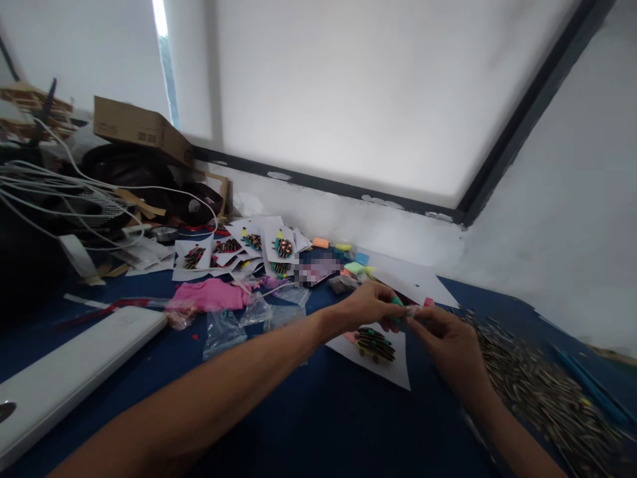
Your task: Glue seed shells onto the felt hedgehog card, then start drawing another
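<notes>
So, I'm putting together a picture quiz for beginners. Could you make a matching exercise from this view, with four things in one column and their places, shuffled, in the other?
Things:
1. green piece
2. paper with a spiky figure
3. pile of seed-like pieces
4. cardboard box

Places:
A. at the upper left of the picture
B. at the fingertips of the left hand
C. at the right side of the blue table
D. on the blue table, just below the left hand in the picture

Right pairs: 1-B, 2-D, 3-C, 4-A
</notes>
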### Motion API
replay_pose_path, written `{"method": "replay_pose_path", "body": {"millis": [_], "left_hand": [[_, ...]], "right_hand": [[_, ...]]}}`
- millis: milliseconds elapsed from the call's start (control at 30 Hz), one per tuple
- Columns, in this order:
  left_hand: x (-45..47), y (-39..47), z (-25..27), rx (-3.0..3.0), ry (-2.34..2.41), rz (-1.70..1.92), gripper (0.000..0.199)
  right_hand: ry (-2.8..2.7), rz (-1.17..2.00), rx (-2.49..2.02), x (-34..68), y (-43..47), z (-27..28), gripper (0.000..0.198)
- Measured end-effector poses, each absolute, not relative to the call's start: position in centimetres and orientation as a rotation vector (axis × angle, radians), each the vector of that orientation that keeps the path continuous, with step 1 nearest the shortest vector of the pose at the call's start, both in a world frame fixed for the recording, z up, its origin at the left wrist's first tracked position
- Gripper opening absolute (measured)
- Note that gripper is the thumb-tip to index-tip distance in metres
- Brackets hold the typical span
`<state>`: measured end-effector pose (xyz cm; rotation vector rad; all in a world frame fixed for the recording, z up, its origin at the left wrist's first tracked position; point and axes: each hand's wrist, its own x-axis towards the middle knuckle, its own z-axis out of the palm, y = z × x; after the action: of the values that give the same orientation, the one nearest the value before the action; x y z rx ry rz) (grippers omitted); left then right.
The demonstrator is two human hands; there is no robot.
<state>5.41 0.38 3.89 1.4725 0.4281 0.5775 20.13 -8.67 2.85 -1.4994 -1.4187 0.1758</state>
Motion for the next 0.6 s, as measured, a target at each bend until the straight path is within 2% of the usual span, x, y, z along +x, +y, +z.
{"method": "replay_pose_path", "body": {"millis": [167, 300, 433, 600], "left_hand": [[4.9, 0.1, 4.5, 1.438, 0.378, 0.591, 0.017], [4.5, 0.2, 4.9, 1.434, 0.342, 0.564, 0.021], [4.8, 0.8, 4.5, 1.403, 0.365, 0.588, 0.010], [5.1, 0.9, 4.3, 1.364, 0.391, 0.636, 0.011]], "right_hand": [[-1.349, 0.171, -1.469, 19.9, -8.8, 3.4, 0.019], [-1.263, 0.305, -1.430, 19.9, -8.8, 3.9, 0.026], [-1.237, 0.429, -1.417, 19.9, -8.6, 3.9, 0.031], [-1.297, 0.459, -1.440, 20.1, -8.5, 3.6, 0.033]]}}
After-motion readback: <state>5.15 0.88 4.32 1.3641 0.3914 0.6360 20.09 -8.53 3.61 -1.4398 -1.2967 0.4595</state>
